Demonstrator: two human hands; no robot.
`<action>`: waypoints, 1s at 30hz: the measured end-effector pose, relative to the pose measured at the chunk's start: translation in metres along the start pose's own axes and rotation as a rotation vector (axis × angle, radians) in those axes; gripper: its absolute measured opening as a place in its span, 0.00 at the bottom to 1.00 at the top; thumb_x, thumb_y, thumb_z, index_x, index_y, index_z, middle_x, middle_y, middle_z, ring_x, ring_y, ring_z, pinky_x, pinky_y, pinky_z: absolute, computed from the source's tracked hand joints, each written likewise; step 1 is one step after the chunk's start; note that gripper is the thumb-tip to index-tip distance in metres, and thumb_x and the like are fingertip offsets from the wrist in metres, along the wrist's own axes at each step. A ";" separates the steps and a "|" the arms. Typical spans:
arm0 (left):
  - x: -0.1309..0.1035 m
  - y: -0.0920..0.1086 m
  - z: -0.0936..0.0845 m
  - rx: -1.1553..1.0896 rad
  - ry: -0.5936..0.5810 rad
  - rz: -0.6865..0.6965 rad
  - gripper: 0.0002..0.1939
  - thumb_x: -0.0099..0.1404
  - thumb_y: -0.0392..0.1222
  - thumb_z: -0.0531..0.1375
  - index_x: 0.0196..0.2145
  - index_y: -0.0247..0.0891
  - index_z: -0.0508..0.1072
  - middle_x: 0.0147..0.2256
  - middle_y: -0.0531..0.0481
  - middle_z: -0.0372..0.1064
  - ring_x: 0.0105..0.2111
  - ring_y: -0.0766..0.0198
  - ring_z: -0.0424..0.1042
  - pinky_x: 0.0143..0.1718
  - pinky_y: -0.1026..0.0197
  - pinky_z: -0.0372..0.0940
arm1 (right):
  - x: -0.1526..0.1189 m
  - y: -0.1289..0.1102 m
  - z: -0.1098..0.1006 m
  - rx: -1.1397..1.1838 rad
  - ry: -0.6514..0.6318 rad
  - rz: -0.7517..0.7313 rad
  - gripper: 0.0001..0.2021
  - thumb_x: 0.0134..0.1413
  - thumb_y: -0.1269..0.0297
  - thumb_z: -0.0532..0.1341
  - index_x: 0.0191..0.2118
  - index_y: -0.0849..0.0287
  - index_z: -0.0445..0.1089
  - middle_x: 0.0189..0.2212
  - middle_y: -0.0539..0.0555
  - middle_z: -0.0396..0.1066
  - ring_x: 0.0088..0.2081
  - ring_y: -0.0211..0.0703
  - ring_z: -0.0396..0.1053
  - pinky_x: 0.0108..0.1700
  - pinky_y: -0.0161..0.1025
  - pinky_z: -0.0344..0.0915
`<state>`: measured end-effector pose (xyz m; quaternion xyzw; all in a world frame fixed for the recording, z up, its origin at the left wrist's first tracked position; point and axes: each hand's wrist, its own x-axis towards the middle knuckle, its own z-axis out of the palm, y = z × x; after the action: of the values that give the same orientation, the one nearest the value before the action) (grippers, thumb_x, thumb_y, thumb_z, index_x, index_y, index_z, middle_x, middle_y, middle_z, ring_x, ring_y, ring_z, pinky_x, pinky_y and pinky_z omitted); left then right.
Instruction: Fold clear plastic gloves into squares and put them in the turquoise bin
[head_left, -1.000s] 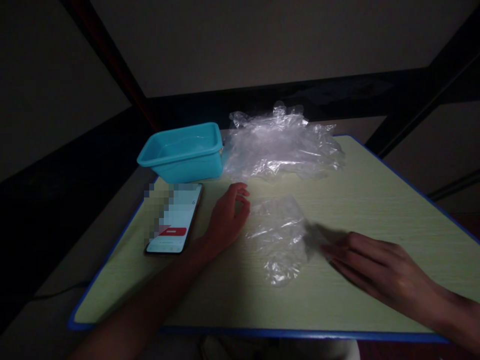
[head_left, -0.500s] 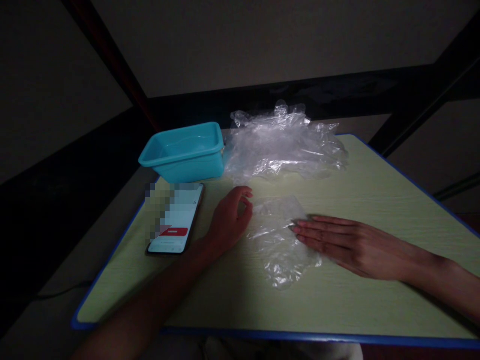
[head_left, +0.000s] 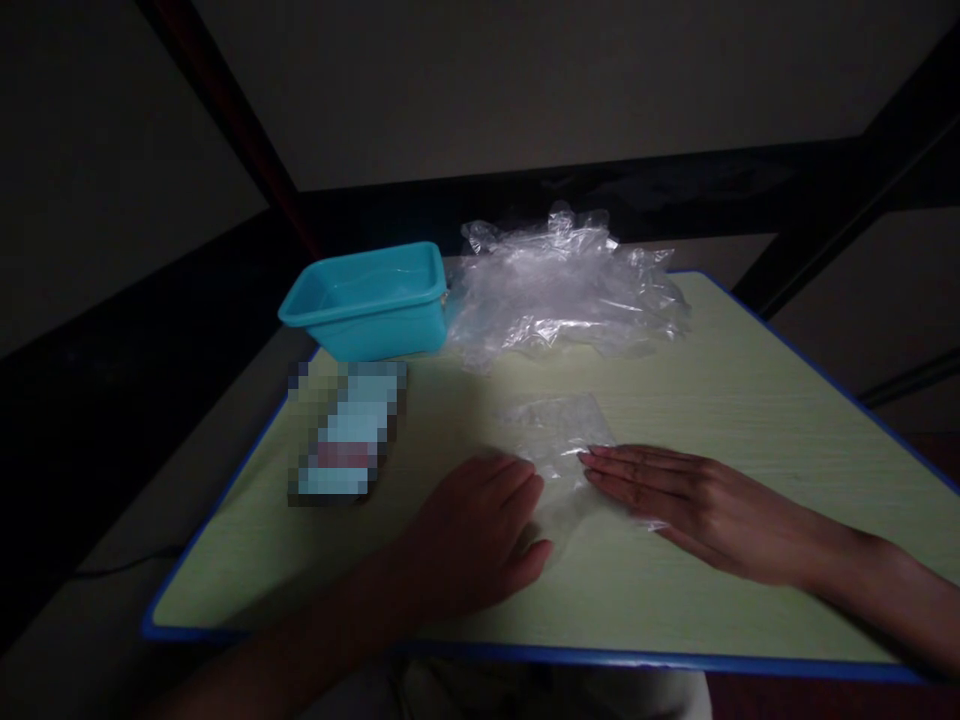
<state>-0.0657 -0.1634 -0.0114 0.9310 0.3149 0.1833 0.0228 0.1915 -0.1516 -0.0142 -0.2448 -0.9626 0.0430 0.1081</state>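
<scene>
A clear disposable plastic glove lies crinkled on the table in front of me, its lower left part hidden by my left hand. My left hand is over that near left side, fingers bent and the thumb standing apart from them. I cannot tell whether the thumb touches the plastic. From the right, my right hand rests with outstretched fingers, the tips on the glove's right edge. Farther back, a heap of clear plastic gloves is spread, with some finger shapes showing.
An open turquoise plastic basket stands at the back left, close beside the heap. A phone, partly pixelated, lies in front of it. The pale table has a blue rim; a wall rises behind it.
My left hand has come toward me and to the right, from beside the glove's upper left to over its lower left part. The right hand has barely moved.
</scene>
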 end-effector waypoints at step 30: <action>0.019 -0.040 -0.006 -0.651 -0.178 -0.656 0.10 0.55 0.38 0.56 0.21 0.34 0.74 0.19 0.53 0.69 0.22 0.64 0.68 0.24 0.66 0.59 | 0.049 0.039 -0.020 0.859 -0.030 0.559 0.18 0.55 0.50 0.52 0.22 0.58 0.60 0.18 0.45 0.55 0.22 0.34 0.56 0.25 0.34 0.55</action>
<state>-0.0770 -0.1203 -0.0057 0.7389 0.5152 0.1751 0.3974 0.1720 -0.0932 0.0092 -0.4256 -0.7572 0.4655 0.1694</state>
